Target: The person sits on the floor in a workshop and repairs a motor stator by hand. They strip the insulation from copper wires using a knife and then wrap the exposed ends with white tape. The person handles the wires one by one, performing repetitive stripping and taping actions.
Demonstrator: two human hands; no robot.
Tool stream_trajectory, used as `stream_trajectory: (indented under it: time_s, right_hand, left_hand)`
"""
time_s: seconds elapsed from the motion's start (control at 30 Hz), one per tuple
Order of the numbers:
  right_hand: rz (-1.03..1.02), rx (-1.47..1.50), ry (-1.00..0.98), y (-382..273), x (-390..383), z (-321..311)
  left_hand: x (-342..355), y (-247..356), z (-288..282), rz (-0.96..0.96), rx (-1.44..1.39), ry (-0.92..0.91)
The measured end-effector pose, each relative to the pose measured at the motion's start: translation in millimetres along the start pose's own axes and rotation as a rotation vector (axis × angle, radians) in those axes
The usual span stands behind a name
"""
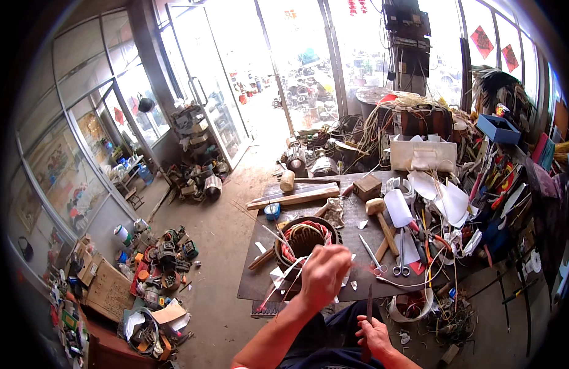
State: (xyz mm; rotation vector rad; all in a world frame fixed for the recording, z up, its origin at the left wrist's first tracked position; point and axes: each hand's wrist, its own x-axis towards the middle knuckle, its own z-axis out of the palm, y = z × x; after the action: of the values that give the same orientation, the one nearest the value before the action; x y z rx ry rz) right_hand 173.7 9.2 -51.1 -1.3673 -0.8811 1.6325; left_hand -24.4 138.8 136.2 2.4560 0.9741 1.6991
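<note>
A motor stator (332, 232) lies on the dark metal table (254, 289), with red and white windings inside and loose pale leads over its near side. My left hand (324, 273) is raised just in front of it, fingers curled closed beside the leads; what they grip, if anything, is hidden. My right hand (372, 338), low at the table's near edge, grips a long, narrow dark blade (370, 310), pointed upward. Scissors (380, 269), forceps (401, 268) and a wooden mallet (375, 206) lie to the right of the stator.
Wood strips (294, 198), a blue tape measure (272, 210), pliers (420, 246) and white sheets cover much of the tabletop. A bucket (407, 307) sits under its right side. Piles of motor parts (164, 258) crowd the left floor, tool clutter (506, 197) the right. A glass door (207, 92) stands open behind.
</note>
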Motion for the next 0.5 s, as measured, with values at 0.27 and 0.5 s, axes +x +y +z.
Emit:
stream_trajectory:
  time_s: [0.27,0.5]
  right_hand:
    - [-0.343,-0.258,-0.009,-45,4,8]
    - [-1.14,-1.011,-0.127,-118,-11,56]
  left_hand:
    - [-132,61,-14,-0.605,-0.476,-0.002]
    - [-154,81,-31,-0.996,-0.895,0.176]
